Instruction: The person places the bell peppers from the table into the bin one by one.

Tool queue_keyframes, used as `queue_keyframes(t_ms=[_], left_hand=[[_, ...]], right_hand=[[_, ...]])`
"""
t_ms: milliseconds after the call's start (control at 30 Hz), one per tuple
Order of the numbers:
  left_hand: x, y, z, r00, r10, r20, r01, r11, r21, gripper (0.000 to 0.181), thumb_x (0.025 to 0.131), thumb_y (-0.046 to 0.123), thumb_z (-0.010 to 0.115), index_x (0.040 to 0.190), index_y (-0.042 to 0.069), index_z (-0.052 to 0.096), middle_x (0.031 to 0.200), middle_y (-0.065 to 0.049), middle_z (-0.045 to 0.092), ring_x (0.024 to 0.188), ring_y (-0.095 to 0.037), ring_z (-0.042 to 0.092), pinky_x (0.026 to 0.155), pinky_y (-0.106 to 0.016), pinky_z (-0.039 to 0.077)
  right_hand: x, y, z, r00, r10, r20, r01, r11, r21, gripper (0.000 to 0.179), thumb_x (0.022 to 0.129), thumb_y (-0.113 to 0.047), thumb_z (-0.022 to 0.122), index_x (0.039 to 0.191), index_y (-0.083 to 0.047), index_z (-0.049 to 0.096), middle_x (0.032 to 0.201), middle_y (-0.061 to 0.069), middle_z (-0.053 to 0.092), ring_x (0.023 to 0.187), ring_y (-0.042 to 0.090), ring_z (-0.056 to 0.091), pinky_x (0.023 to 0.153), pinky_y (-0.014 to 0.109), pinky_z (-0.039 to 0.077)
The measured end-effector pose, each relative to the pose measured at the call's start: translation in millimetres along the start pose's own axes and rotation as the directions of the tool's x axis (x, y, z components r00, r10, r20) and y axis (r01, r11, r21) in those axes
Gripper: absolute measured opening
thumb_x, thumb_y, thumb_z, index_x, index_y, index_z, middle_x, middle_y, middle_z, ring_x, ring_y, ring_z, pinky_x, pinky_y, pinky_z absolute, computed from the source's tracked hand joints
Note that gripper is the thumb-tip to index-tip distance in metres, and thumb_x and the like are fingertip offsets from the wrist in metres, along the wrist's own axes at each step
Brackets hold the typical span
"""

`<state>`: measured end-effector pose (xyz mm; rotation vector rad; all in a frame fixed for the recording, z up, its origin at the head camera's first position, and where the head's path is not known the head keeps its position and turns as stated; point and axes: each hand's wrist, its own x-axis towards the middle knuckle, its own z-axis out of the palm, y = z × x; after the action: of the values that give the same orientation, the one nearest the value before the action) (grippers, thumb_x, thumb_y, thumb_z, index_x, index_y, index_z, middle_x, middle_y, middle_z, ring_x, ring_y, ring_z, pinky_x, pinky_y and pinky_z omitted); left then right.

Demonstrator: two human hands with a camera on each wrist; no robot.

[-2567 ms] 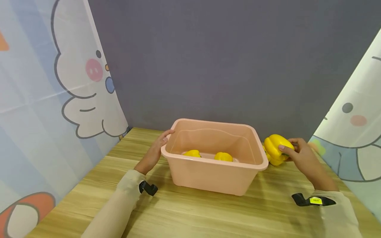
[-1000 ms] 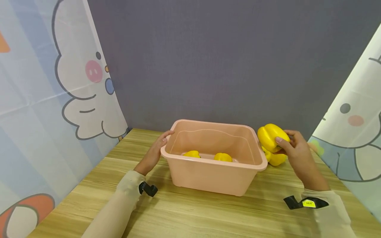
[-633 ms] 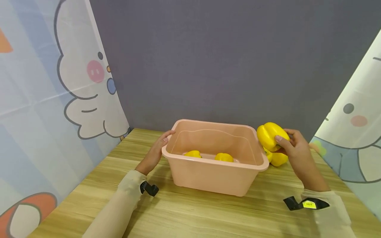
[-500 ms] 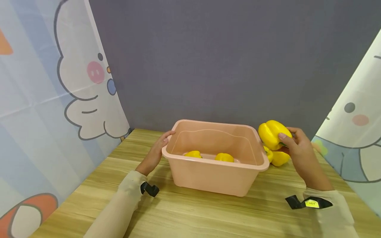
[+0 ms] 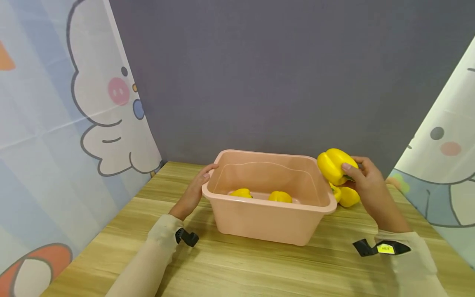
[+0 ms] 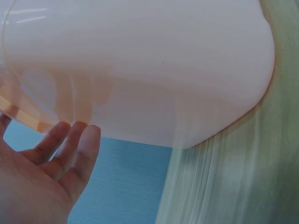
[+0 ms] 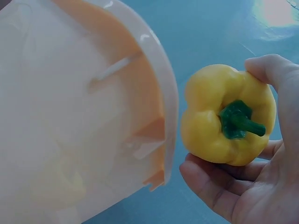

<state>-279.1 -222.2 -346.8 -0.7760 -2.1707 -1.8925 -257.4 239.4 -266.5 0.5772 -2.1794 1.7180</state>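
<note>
Probably light for its bulk, the yellow bell pepper (image 5: 335,166) in the right hand (image 5: 372,192) looks firm, glossy and a bit slick; could be a plastic copy, can't tell. If real, skin likely bruises under a hard squeeze, so moderate pressure should do. Best hold: round the wide shoulders, thumb opposite fingers, lobes giving some purchase; the green stem (image 7: 240,120) looks like a weak handle. Right hand is clamped on it just that way, stem end facing the palm side. Pepper sits off the table (image 5: 208,268), just right of the pink bin (image 5: 261,220) at its right rim, apart from the rim in the right wrist view. Left hand (image 5: 191,194) is at the bin's left end, fingers fairly straight and touching the rim and outer wall, well apart from the pepper, with the bin between the 2 hands. Inside the bin: 2 more peppers, 1 left (image 5: 242,192), 1 right (image 5: 280,196). More yellow peppers (image 5: 349,197) lie right of the bin, below the raised pepper; seemingly 2, partly hidden.
</note>
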Motion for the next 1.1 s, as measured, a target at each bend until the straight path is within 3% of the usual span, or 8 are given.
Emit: queue_keyframes(t_ms=[100,200,333,533,667,933,1100], left_hand=[[-1.0,0.8,0.7,1.0,0.002,-0.003,-0.002,1.0,-0.001,0.054,0.107,0.037,0.032,0.154,0.01,0.034,0.16,-0.009,0.028,0.141,-0.03,0.034,0.106,-0.043,0.037],[0.1,2.6,1.5,1.0,0.006,0.001,-0.006,1.0,-0.002,0.054,0.107,0.038,0.032,0.154,0.011,0.034,0.161,-0.008,0.026,0.142,-0.03,0.031,0.108,-0.05,0.034],[0.0,2.2,0.7,1.0,0.009,0.003,-0.009,1.0,-0.008,0.055,0.107,0.038,0.032,0.154,0.01,0.034,0.161,-0.009,0.026,0.143,-0.03,0.031,0.108,-0.056,0.031],[-0.3,-0.3,-0.4,1.0,0.014,0.001,-0.014,1.0,-0.004,0.056,0.106,0.04,0.034,0.153,0.01,0.035,0.16,-0.008,0.028,0.141,-0.031,0.034,0.107,-0.049,0.035],[0.1,-2.3,-0.9,1.0,0.015,0.004,-0.015,1.0,-0.003,0.056,0.106,0.041,0.034,0.153,0.011,0.036,0.16,-0.008,0.029,0.14,-0.031,0.035,0.105,-0.043,0.038],[-1.3,-2.0,-1.0,1.0,0.019,0.004,-0.019,1.0,-0.007,0.055,0.106,0.04,0.033,0.153,0.011,0.036,0.159,-0.01,0.031,0.139,-0.033,0.036,0.106,-0.054,0.034],[-1.3,-0.6,-0.3,1.0,0.017,0.006,-0.017,1.0,-0.006,0.055,0.107,0.041,0.033,0.153,0.011,0.036,0.159,-0.01,0.03,0.14,-0.033,0.035,0.106,-0.051,0.035]], right_hand=[[4.5,-5,0,1.0,0.006,0.028,-0.006,1.0,-0.017,0.018,0.105,-0.02,0.053,0.121,-0.017,0.045,0.116,0.008,0.048,0.088,0.009,0.063,0.075,0.019,0.054],[8.2,-10,-1,0.998,0.016,0.069,-0.01,0.995,-0.095,0.02,0.106,-0.022,0.05,0.124,-0.015,0.043,0.119,0.011,0.046,0.09,0.009,0.062,0.076,0.02,0.054],[13.5,-17,0,0.991,0.054,0.125,-0.029,0.98,-0.199,0.036,0.106,-0.027,0.05,0.132,-0.004,0.038,0.125,0.018,0.046,0.091,0.009,0.062,0.077,0.022,0.054],[20.1,-24,2,0.977,0.1,0.189,-0.044,0.959,-0.279,0.054,0.105,-0.03,0.051,0.14,0.007,0.031,0.129,0.026,0.05,0.093,0.008,0.064,0.079,0.021,0.054],[24.5,-27,2,0.97,0.122,0.209,-0.047,0.942,-0.331,0.058,0.105,-0.035,0.051,0.141,0.007,0.032,0.128,0.026,0.052,0.093,0.009,0.064,0.078,0.022,0.053],[34.0,-31,8,0.951,0.174,0.257,-0.058,0.913,-0.404,0.064,0.102,-0.043,0.055,0.139,0.005,0.034,0.123,0.024,0.057,0.096,0.02,0.065,0.08,0.027,0.055],[41.2,-34,9,0.937,0.188,0.295,-0.04,0.895,-0.444,0.064,0.101,-0.043,0.058,0.139,0.003,0.036,0.12,0.021,0.06,0.093,0.024,0.064,0.081,0.032,0.055]])
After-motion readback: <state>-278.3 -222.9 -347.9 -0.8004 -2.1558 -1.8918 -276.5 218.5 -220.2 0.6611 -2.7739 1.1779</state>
